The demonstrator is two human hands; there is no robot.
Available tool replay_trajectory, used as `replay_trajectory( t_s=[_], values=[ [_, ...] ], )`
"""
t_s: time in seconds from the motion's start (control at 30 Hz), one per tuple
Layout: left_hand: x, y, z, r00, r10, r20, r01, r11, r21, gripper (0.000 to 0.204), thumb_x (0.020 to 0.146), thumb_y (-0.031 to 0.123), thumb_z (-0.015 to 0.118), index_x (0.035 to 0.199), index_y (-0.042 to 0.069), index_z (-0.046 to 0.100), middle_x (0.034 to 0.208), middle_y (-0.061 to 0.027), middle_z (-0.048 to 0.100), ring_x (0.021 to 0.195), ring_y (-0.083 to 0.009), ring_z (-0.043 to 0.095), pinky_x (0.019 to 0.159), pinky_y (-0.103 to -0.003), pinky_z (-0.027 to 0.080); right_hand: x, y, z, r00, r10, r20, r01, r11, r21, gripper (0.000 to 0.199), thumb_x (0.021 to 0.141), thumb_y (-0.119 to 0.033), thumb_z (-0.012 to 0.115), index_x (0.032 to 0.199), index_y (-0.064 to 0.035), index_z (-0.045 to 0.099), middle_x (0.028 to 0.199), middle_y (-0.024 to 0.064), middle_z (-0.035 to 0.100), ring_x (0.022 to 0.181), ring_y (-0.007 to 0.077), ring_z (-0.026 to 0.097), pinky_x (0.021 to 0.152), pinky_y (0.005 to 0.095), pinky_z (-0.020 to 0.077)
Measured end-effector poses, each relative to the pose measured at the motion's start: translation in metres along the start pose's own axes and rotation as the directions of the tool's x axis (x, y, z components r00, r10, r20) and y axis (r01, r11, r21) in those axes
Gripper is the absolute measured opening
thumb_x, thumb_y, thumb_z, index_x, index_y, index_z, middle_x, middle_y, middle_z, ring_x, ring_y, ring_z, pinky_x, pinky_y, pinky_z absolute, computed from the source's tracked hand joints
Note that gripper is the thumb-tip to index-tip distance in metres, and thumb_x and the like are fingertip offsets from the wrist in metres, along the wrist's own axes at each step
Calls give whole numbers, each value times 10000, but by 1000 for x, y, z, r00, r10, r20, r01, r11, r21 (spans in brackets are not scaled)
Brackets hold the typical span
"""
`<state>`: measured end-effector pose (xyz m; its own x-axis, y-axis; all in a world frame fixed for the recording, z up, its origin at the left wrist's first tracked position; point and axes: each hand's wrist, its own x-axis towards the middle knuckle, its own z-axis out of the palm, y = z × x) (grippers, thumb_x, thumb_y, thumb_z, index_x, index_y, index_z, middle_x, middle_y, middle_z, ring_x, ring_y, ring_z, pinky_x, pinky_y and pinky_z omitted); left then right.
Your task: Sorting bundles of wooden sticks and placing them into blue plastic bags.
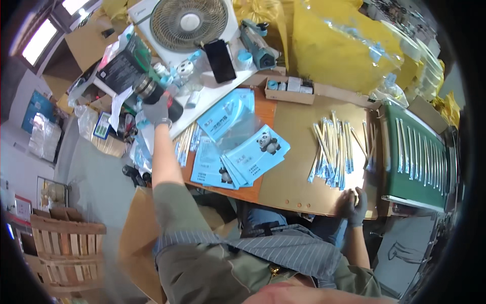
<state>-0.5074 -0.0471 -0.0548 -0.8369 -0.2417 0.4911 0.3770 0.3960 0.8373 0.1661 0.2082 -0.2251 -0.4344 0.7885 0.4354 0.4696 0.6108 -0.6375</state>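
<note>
My left hand (158, 110), in a grey glove, is wrapped round a dark thermos flask (148, 87) with a metallic band. The flask leans over the white surface at the left of the table. My right hand (353, 207), also gloved, rests at the near edge of the brown board, its fingers bent and thumb apart, with nothing visible in it. Just beyond it lies a pile of thin wooden sticks (332, 152) with blue-wrapped ends. Blue printed packets (260, 147) with a panda picture are fanned out between my hands.
A box fan (190, 23) and a black phone (220, 61) stand behind the packets. On the right, a green panel (415, 152) carries a row of similar sticks. A small cardboard tray (288, 93) and yellow bags (344, 48) line the back.
</note>
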Motion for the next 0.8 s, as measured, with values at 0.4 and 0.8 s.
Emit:
replay_trajectory(
  t_s=[0.4, 0.8],
  values=[
    [-193, 116, -128, 495, 446, 745, 84, 829, -552, 568, 667, 184, 809, 1137, -11, 557, 1000, -76, 653, 859, -189, 645, 829, -323, 517, 178, -389, -37, 608, -785, 117, 761, 618, 197, 778, 747, -577, 674, 1268, -35, 473, 1248, 264, 471, 920, 314, 628, 686, 396, 514],
    [-313, 217, -172, 49, 673, 738, 207, 716, -666, 741, 598, 180, 847, 1230, 10, 500, 1144, -93, 622, 1070, -199, 601, 945, -352, 455, 139, -357, -113, 383, -708, 594, 778, 594, 206, 473, 736, -432, 666, 1072, -116, 561, 987, 146, 568, 782, 337, 633, 642, 434, 500]
  ],
)
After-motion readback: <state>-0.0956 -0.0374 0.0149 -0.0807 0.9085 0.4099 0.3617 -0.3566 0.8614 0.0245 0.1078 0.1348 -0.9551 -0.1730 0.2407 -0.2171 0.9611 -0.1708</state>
